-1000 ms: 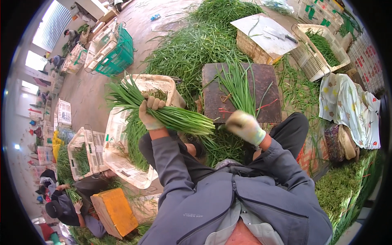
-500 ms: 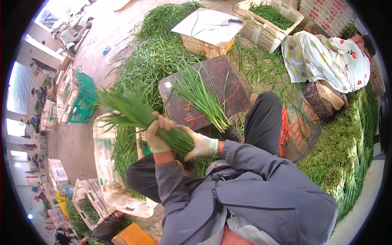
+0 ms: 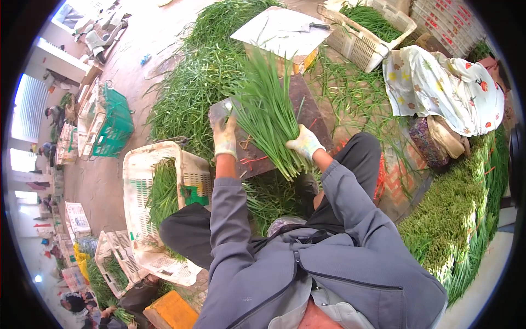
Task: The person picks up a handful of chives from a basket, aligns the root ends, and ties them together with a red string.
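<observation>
A large bunch of garlic chives point(image 3: 268, 118) lies slanting over the dark square board point(image 3: 315, 109), leaf tips away from me and stem ends near me. My right hand point(image 3: 305, 142), in a pale glove, grips the right side of its stems. My left hand point(image 3: 224, 137), gloved too, is open with its fingers pointing away, beside the bunch at the board's left edge. Red ties point(image 3: 253, 162) stick out from under the stems on the board.
Loose chives point(image 3: 186, 93) are heaped beyond and left of the board. A white-topped box point(image 3: 279, 35) bears a knife point(image 3: 309, 26). Plastic crates point(image 3: 192, 170) stand left, another crate point(image 3: 361, 49) far right. Tied bundles point(image 3: 449, 214) line the right, near a patterned cloth point(image 3: 433, 88).
Both hands have carried their bunch from the left over onto the board, where a thinner bunch was lying. My left hand has come off the chives.
</observation>
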Demonstrator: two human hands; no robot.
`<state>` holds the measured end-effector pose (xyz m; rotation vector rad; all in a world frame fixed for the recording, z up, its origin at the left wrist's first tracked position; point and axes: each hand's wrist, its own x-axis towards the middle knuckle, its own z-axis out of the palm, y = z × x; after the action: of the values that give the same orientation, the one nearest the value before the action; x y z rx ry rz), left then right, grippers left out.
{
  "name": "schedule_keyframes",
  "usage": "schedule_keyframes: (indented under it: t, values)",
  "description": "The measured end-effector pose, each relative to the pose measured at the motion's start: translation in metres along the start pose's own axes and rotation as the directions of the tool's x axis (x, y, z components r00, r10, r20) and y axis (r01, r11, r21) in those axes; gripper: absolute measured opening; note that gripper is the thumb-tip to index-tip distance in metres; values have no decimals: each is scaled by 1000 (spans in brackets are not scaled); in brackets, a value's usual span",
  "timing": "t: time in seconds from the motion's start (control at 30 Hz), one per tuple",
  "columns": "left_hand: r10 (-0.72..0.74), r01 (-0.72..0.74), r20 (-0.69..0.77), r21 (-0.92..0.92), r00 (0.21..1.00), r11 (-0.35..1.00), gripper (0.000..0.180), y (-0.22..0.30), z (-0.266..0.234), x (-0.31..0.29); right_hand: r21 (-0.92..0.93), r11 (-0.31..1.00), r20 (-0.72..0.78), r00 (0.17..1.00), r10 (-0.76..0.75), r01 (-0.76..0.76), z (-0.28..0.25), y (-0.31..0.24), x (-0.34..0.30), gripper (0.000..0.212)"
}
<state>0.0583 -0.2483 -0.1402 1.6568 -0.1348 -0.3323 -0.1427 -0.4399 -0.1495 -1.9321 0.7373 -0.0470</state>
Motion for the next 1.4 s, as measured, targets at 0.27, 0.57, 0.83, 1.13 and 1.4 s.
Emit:
schedule_keyframes:
  t: [0.27, 0.57, 0.83, 1.13, 1.4]
  values:
    - [27, -74, 71, 813, 997, 578, 56, -60, 4, -31, -227, 922, -29, 948, 315, -314, 14, 39, 20, 77]
    - [129, -84, 14, 825, 992, 559, 24, -59, -26, 25, -220, 923, -18, 947, 320, -316, 10, 28, 15, 85]
    - [131, 41, -131, 842, 983, 537, 75, 34, -70, 58, -205, 926, -25, 947, 320, -318, 13, 32, 18, 84]
    - [-364, 60, 315, 678, 877, 733, 68, -81, 25, -141, -98, 971, 94, 970, 225, -216, 4, 39, 6, 94]
    - [-708, 769, 443, 64, 550, 637, 58, -120, 66, -148, -348, 915, -92, 979, 183, -204, -4, 36, -12, 90]
